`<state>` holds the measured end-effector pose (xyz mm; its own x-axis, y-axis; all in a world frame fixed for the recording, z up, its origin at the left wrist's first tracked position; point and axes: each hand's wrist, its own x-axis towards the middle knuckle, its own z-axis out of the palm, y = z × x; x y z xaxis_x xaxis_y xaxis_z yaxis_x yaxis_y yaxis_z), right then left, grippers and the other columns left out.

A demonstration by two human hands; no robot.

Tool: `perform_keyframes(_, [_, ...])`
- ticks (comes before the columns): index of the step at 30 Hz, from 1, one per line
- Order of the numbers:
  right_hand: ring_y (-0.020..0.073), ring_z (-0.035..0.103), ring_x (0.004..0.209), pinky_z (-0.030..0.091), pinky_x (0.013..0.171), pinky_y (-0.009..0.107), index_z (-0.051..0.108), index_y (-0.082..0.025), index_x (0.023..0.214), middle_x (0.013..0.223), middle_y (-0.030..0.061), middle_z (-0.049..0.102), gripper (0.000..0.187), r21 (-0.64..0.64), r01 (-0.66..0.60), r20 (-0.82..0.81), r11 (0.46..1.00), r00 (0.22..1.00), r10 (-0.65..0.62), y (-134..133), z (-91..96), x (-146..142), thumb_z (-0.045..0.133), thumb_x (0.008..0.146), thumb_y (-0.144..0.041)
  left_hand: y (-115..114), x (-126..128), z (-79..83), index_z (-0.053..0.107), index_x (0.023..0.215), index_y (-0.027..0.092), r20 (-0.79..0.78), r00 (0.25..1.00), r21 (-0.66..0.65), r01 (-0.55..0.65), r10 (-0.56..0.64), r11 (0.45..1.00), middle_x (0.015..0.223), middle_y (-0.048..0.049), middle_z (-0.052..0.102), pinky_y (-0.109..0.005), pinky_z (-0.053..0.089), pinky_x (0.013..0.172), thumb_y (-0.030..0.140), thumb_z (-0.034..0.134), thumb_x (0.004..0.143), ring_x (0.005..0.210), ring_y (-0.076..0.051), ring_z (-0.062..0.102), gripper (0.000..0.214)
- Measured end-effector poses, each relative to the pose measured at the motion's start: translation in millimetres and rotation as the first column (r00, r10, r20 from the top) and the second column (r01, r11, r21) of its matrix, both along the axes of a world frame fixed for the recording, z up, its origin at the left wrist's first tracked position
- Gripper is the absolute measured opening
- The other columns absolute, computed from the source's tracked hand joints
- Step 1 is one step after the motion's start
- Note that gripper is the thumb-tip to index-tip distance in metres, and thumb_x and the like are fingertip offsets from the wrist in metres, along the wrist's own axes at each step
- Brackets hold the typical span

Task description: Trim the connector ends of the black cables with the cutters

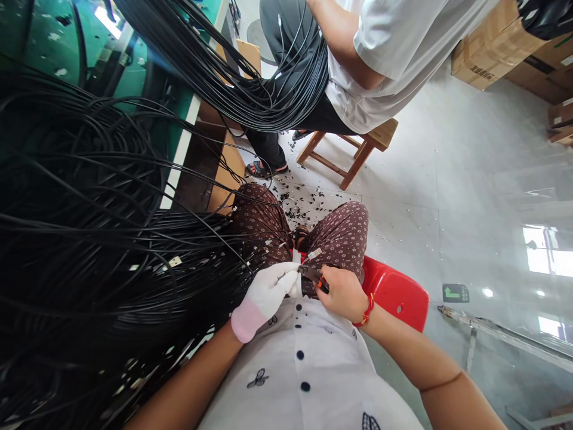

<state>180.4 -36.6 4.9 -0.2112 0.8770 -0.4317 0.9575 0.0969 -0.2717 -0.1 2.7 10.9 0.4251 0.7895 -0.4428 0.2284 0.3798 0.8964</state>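
Note:
My left hand (268, 291), in a white glove with a pink cuff, is closed in a pinch on the end of a thin black cable with a small metal plug (313, 254) over my lap. My right hand (342, 292), bare with a red string bracelet, grips a small cutter with orange handles (314, 278) whose tip meets the cable end. A big mass of black cables (98, 239) spreads from my left across my knees. I sit on a red stool (394, 292).
Another person in a white shirt sits on a wooden stool (358, 149) just ahead, with a second bundle of black cables (250, 77) over their lap. Black scraps (299, 200) litter the grey floor. Cardboard boxes (496, 48) stand at the far right. A green bench (54, 42) is left.

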Motion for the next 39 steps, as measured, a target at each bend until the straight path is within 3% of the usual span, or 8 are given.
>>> perform_keyframes(8, [0.0137, 0.051, 0.061, 0.036, 0.059, 0.024, 0.046, -0.019, 0.067, 0.064, 0.0009, 0.055, 0.017, 0.125, 0.128, -0.189, 0.984, 0.976, -0.103, -1.1, -1.8, 2.6, 0.047, 0.081, -0.029, -2.6, 1.2, -9.8, 0.065, 0.087, 0.013, 0.037, 0.995, -0.093, -0.087, 0.091, 0.992, 0.057, 0.0013, 0.058, -0.026, 0.048, 0.062, 0.029, 0.049, 0.082, 0.057, -0.014, 0.055, 0.023])
perform_keyframes(20, [0.0175, 0.050, 0.068, 0.035, 0.063, 0.029, 0.048, -0.018, 0.076, 0.073, 0.0034, 0.056, 0.016, 0.123, 0.021, -0.053, 0.992, 0.999, -0.015, 0.8, 4.0, -1.7, 0.052, 0.073, -0.033, -8.0, 0.8, -9.9, 0.067, 0.094, 0.013, 0.025, 0.991, -0.109, -0.126, 0.129, 0.986, 0.058, 0.0017, 0.058, -0.024, 0.045, 0.056, 0.031, 0.055, 0.080, 0.056, -0.012, 0.052, 0.026])
perform_keyframes(30, [0.0169, 0.055, 0.066, 0.034, 0.057, 0.027, 0.049, -0.018, 0.078, 0.071, 0.0027, 0.059, 0.011, 0.011, 0.008, 0.030, 1.000, 1.000, -0.008, -2.8, 8.3, -5.7, 0.051, 0.076, -0.029, -6.9, -0.1, -12.5, 0.063, 0.066, 0.014, 0.093, 0.990, -0.172, -0.087, 0.104, 0.981, 0.055, 0.0017, 0.057, -0.024, 0.040, 0.057, 0.031, 0.056, 0.080, 0.055, -0.012, 0.049, 0.023])
perform_keyframes(39, [0.0165, 0.058, 0.063, 0.032, 0.054, 0.027, 0.052, -0.018, 0.075, 0.067, 0.0025, 0.061, 0.010, 0.047, 0.013, 0.016, 0.999, 1.000, -0.014, -6.3, 3.2, -4.9, 0.051, 0.077, -0.027, -7.2, -0.2, -14.6, 0.064, 0.067, 0.014, 0.155, 0.983, -0.194, -0.070, 0.101, 0.979, 0.055, 0.0015, 0.056, -0.024, 0.039, 0.058, 0.031, 0.056, 0.080, 0.055, -0.012, 0.048, 0.023])
